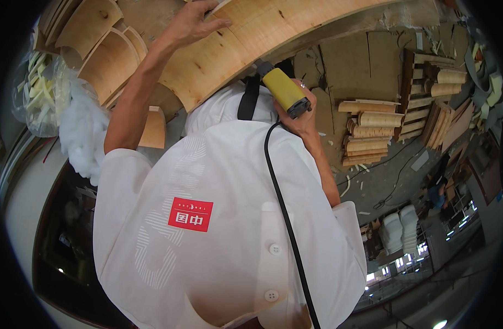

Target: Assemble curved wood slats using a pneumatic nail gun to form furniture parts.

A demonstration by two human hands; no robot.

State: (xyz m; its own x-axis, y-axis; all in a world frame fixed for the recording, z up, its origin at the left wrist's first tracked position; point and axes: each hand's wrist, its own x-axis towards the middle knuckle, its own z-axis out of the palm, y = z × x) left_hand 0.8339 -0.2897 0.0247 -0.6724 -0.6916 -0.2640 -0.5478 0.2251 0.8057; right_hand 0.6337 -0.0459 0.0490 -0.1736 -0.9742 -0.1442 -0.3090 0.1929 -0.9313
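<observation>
A long curved plywood panel (224, 60) stretches across the top, in front of my body. My left hand (194, 24) grips its far edge, thumb laid along the pale wood and the other fingers partly cut off by the picture's rim. My right hand (303, 112) is wrapped round a yellow handheld power tool (286, 90) with black ends. The tool's front end is at the panel's near edge; its working tip is hidden. From the tool's back, a black cord (281, 197) runs down over my white shirt (235, 181).
Curved plywood pieces (111, 63) stand at the upper left, beside white fluffy stuffing (81, 131) and a clear bag of offcuts (40, 90). Stacked curved wooden pieces (372, 131) lie on the right. Cables (391, 189) and scraps litter the floor. Another person (438, 192) is far right.
</observation>
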